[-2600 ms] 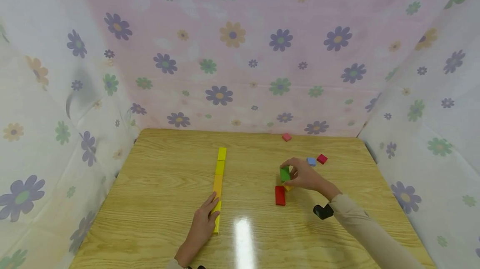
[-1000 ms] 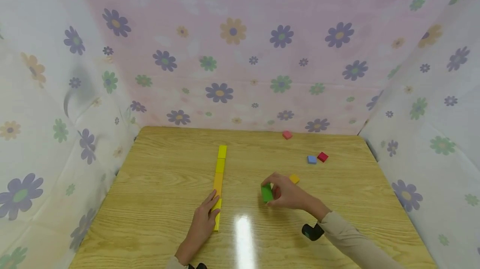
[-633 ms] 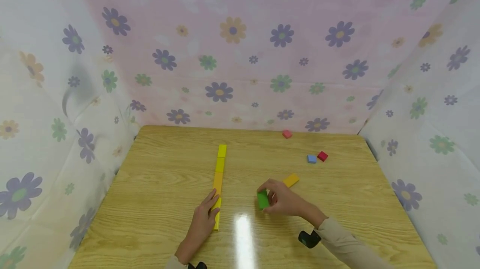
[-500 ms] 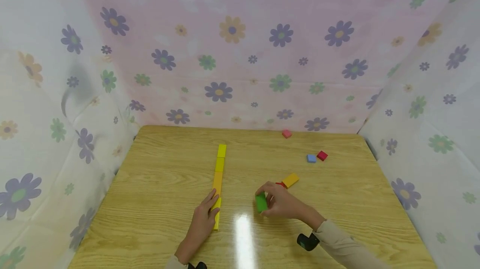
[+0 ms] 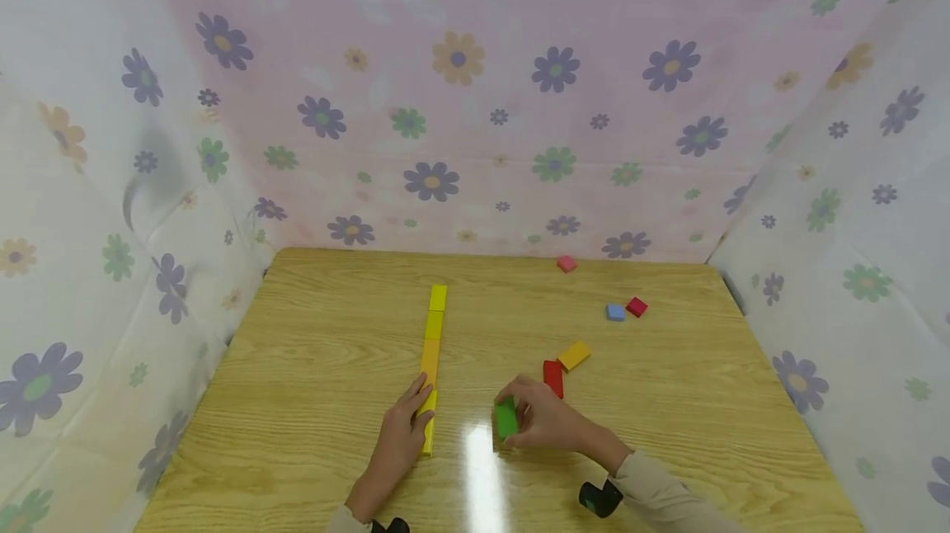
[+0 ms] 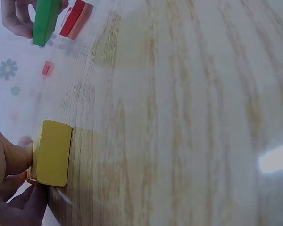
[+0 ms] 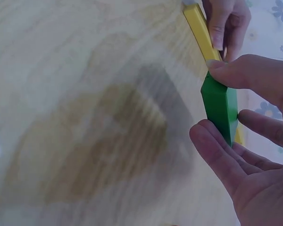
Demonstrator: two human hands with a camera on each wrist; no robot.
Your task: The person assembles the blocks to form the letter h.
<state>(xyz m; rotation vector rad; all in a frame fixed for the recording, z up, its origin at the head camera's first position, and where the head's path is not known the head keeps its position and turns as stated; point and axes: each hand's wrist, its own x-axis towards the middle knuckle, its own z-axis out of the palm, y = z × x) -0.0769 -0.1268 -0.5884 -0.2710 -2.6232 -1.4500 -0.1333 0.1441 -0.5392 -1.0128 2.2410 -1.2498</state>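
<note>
A straight row of yellow and orange blocks runs away from me on the left half of the table. My left hand (image 5: pixel 397 434) grips its nearest yellow block (image 6: pixel 54 153), thumb on one side and fingers on the other. To the right, my right hand (image 5: pixel 549 416) pinches a green block (image 7: pixel 220 106) between thumb and fingers, held above the table with a shadow below it. Just behind this hand lies a red block (image 5: pixel 552 378), its near end close to the hand. An orange block (image 5: pixel 575 356) lies slanted beside the red one.
Farther back on the right lie a small blue block (image 5: pixel 615 313) and a dark red block (image 5: pixel 637 307). A pink block (image 5: pixel 567 264) sits by the far edge of the wooden table (image 5: pixel 312 335). Flowered cloth (image 5: pixel 505 87) encloses the back and sides.
My right hand has carried the green block left and toward me, uncovering the red and orange blocks. My left hand stays at the near end of the row.
</note>
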